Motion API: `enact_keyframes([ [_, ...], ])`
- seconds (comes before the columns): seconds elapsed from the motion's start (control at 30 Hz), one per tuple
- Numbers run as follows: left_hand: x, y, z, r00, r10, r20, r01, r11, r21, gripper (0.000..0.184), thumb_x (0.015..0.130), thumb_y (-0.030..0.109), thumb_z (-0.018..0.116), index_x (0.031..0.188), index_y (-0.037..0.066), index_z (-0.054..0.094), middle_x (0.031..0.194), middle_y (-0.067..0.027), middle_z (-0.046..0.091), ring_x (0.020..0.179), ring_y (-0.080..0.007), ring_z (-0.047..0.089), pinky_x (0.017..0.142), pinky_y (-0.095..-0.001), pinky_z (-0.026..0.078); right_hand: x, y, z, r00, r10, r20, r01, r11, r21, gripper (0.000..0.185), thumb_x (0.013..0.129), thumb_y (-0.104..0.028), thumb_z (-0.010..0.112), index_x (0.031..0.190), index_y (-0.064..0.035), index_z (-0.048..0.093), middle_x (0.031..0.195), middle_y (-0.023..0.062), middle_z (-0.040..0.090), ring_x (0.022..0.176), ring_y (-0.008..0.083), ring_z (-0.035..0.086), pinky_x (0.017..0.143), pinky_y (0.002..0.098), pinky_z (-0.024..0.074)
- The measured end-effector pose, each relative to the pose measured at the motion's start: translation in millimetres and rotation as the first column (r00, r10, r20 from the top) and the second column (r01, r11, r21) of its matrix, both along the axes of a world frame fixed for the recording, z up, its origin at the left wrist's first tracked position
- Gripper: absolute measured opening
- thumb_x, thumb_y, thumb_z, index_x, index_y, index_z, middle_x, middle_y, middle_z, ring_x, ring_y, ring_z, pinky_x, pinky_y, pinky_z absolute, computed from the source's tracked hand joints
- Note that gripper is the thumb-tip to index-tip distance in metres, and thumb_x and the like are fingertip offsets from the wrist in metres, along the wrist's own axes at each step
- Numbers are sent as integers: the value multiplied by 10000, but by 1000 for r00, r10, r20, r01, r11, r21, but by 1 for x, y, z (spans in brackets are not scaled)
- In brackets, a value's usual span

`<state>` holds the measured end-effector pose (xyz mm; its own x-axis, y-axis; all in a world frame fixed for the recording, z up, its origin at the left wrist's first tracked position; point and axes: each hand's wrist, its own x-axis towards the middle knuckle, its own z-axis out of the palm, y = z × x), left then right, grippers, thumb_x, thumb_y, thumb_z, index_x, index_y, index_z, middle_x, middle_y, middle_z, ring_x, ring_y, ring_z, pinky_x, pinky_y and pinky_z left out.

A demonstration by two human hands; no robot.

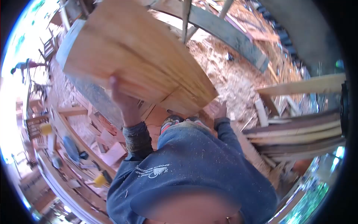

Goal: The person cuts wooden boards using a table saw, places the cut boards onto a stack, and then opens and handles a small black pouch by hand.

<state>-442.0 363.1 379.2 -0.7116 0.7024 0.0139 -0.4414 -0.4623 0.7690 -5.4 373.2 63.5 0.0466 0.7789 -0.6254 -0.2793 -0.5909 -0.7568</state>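
A wide plank (138,56) of light brown wood is lifted in front of my body, tilted, with dark grain streaks and a crack line near its right end. My left hand (125,102) grips its near edge, thumb on the upper face and fingers hidden beneath. At the plank's right end, my right hand (219,110) is close against the lower corner; its fingers are partly hidden and blurred, and I cannot tell how firmly it holds. Under the plank lies a long grey-blue board or bench top (93,93).
A stack of curved boards (298,134) lies at the right, below a pale beam (305,85). A grey plank (223,31) crosses the top. Wooden frames and tools with yellow parts (100,180) stand at the left. Sawdust (238,80) covers the ground. Another person (28,65) is far left.
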Motion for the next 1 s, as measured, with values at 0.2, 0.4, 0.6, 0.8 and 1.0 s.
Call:
enact_keyframes([
  [0.2,5,-13,-47,993,113,43,-103,979,-176,736,1036,524,487,1526,-18,394,1477,-219,504,1344,-381,524,1131,-537,447,7,-22,39,866,-124,-484,207,971,122,665,1106,-593,328,1284,-28,631,1194,126,719,1103,295,697,1001,458,571],
  [0.4,-34,-26,-163,978,96,186,-26,936,-351,711,1024,507,535,1513,3,426,1435,-196,546,1305,-361,553,1094,-514,474,-12,-21,74,831,-253,-495,226,967,-116,809,1050,-701,350,1346,2,619,1279,166,706,1154,334,688,1034,456,554],
  [0.6,-71,-10,-255,929,99,357,40,931,-362,680,1021,427,587,1515,-11,422,1429,-199,574,1280,-360,584,1092,-494,483,-60,7,98,912,-264,-315,185,948,-259,803,1057,-670,353,1444,3,559,1410,174,630,1257,341,638,1102,456,506],
  [0.8,-98,16,-269,912,7,411,241,801,-548,663,1031,454,564,1456,-46,469,1386,-245,598,1195,-380,643,1048,-481,522,-83,17,109,910,-251,-329,159,946,-282,670,1052,-560,398,1433,-37,574,1390,159,643,1238,347,648,1085,457,517],
  [1.0,-125,26,-230,770,-609,-190,-149,119,-982,410,957,368,655,1017,-32,724,867,-253,746,872,-364,753,823,-461,558,-125,31,101,934,-262,-243,180,933,-311,622,1027,-546,380,1369,-95,638,1332,121,682,1189,352,668,1044,481,535],
])
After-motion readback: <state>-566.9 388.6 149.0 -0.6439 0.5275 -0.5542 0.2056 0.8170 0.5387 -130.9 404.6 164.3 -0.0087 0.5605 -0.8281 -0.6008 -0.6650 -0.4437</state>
